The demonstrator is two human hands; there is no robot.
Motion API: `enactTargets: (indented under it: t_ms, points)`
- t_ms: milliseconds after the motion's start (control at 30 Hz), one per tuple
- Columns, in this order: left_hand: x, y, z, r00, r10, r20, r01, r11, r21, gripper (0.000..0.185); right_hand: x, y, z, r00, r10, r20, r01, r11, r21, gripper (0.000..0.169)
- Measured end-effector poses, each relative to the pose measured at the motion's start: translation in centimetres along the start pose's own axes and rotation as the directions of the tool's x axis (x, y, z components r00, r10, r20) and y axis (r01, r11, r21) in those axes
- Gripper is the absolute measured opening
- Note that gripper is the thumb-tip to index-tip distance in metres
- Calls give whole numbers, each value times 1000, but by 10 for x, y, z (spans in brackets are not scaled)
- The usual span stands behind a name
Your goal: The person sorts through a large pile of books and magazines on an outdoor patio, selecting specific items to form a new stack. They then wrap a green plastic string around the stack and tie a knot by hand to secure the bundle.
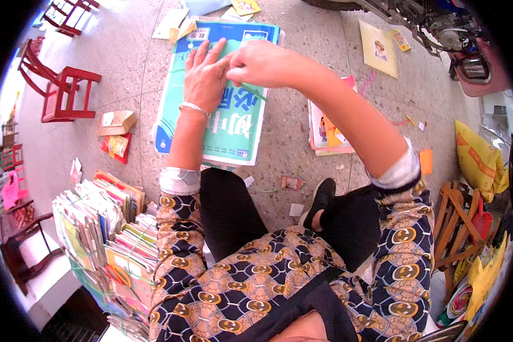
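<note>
A stack of papers or books with a blue and green printed cover [235,149] lies on the floor before me. My left hand [205,77] rests on the cover, fingers spread, with a bracelet at the wrist. Beside its thumb, my right hand [256,64] is curled, its fingertips closed at a green plastic strap [254,92] that crosses the cover. One strap end sticks out below the right hand. The strap's part between the two hands is mostly hidden by the fingers.
Tied bundles of papers [98,213] stand at my left, with orange-handled scissors [119,275] against them. A red wooden chair [68,92] is at the upper left. More papers [318,128] lie at the right, near a yellow sack [479,158]. A motorcycle [446,36] stands at the upper right.
</note>
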State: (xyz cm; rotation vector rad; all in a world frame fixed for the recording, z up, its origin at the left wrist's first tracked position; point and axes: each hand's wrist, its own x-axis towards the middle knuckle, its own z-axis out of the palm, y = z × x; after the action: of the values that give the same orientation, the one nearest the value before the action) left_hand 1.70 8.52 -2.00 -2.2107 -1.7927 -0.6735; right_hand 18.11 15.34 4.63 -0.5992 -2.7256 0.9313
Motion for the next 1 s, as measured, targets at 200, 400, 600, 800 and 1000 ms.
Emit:
enactTargets:
  t_ms: [200,400,600,800,1000]
  points:
    - [-1,7,-11,997,-17,73,20,999,-38,27,57,19,-13,838,362,408,-509,790,343,27]
    - [1,12,-21,995,52,89,-38,987,-158,22,55,26,-22,859,416,297,-501,800,330,26]
    - [-2,8,-32,978,88,190,41,811,-584,17,51,3,-33,912,343,225,-389,898,207,27]
    - [1,14,-28,899,-130,418,403,620,-673,17,39,-12,-31,944,250,215,-311,891,330,27]
    - [0,4,-19,962,-52,270,227,702,-675,18,-35,9,-32,921,388,-27,-292,736,610,33]
